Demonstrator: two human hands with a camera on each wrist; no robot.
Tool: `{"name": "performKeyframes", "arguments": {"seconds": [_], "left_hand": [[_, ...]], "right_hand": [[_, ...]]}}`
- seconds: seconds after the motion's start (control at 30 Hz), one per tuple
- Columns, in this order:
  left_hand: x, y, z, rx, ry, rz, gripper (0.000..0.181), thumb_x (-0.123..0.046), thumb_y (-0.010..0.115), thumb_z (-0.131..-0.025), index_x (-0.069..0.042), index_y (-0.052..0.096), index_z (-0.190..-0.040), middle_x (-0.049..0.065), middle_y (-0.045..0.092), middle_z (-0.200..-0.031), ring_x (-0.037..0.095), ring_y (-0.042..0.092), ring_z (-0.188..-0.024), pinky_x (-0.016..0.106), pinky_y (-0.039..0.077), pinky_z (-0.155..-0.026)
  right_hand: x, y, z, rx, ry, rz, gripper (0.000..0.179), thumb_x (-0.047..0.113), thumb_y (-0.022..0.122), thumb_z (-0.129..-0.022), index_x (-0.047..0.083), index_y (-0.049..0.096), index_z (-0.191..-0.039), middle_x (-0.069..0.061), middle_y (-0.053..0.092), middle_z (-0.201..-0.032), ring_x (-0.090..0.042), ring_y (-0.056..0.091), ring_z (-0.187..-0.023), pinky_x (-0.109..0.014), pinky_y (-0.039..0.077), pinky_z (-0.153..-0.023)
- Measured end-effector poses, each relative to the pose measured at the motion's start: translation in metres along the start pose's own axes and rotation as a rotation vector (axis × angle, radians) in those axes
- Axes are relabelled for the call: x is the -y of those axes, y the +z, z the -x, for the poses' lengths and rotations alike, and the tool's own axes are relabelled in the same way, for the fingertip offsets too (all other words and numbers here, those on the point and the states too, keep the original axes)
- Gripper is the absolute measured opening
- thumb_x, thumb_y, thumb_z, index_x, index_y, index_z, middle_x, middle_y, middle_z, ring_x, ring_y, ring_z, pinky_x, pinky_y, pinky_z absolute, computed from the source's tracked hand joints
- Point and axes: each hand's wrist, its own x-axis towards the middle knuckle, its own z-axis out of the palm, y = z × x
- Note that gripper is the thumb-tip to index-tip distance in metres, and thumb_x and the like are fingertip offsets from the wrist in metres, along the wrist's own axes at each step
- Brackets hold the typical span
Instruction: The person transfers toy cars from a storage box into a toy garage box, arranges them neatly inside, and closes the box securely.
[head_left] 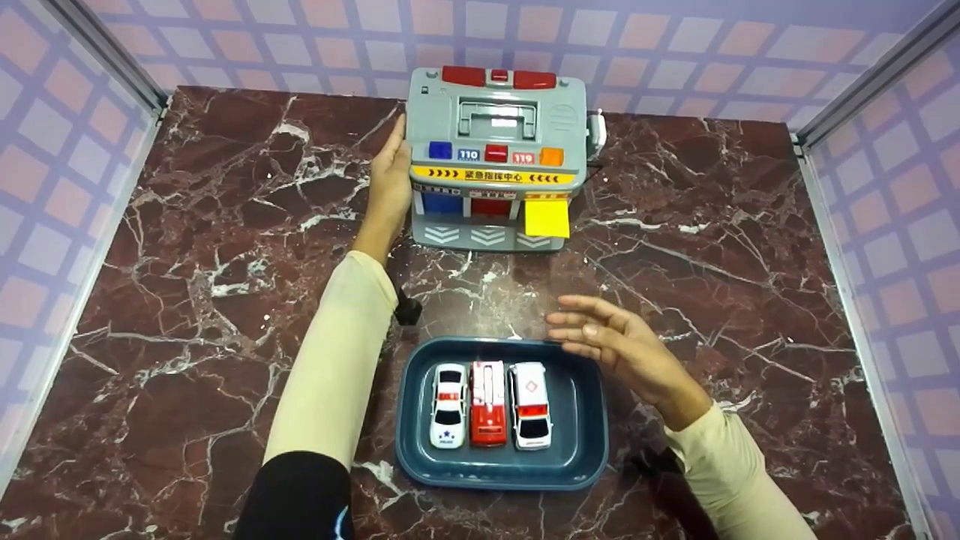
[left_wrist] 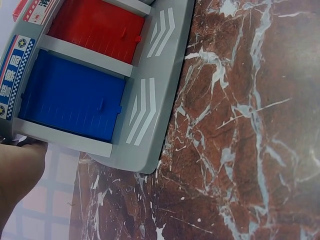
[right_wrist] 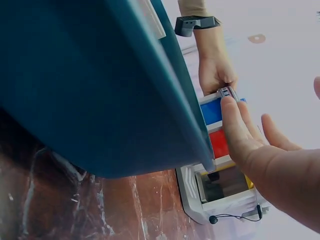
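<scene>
Head view: the toy garage [head_left: 496, 174] stood upright at the far side of the marbled table [head_left: 225, 262], its front toward the wearer. The left hand [head_left: 390, 176] lay against the garage's left side, fingers directed toward the rear; whether they pinched the side could not be told. Of the three bay doors, the blue door [head_left: 442, 203] and the red door [head_left: 491, 208] were down, and the yellow door [head_left: 547, 218] projected outward. A white handle [head_left: 597, 130] was fitted to the right side. The tray [head_left: 501, 484] was positioned nearer the wearer and contained, from left to right, the police car [head_left: 448, 409], the red truck [head_left: 488, 405] and the ambulance [head_left: 531, 405], side by side. The right hand [head_left: 630, 345] was held above the tray's far right corner, fingers extended and slightly apart. Left wrist view: the blue and red doors were down above a grey ramp [left_wrist: 155, 95] marked with white chevrons; part of the left hand appeared at the garage's side, fingertips hidden. Right wrist view: the tray's outer wall filled the upper left; the right hand's fingers were extended and spread, overlapping the garage in the picture. Behind them, the bay beside the red door was uncovered, and a black cable [right_wrist: 235, 216] hung at the garage's side.
</scene>
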Motion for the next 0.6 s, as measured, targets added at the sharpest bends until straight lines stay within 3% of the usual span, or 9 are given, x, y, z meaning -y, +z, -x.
{"name": "performKeyframes", "arguments": {"seconds": [0.6], "left_hand": [[-0.0008, -0.0004, -0.0004, -0.006, -0.019, 0.001, 0.049, -0.018, 0.039, -0.109, -0.019, 0.032, -0.158, -0.001, 0.036, -0.161, 0.008, 0.03, -0.148, 0.014, 0.024, -0.117]], "right_hand": [[-0.0076, 0.0068, 0.0112, 0.085, 0.023, 0.1, 0.044, -0.005, 0.05, -0.099, -0.018, 0.041, -0.14, -0.022, 0.061, -0.134, -0.028, 0.062, -0.122, -0.039, 0.049, -0.106]]}}
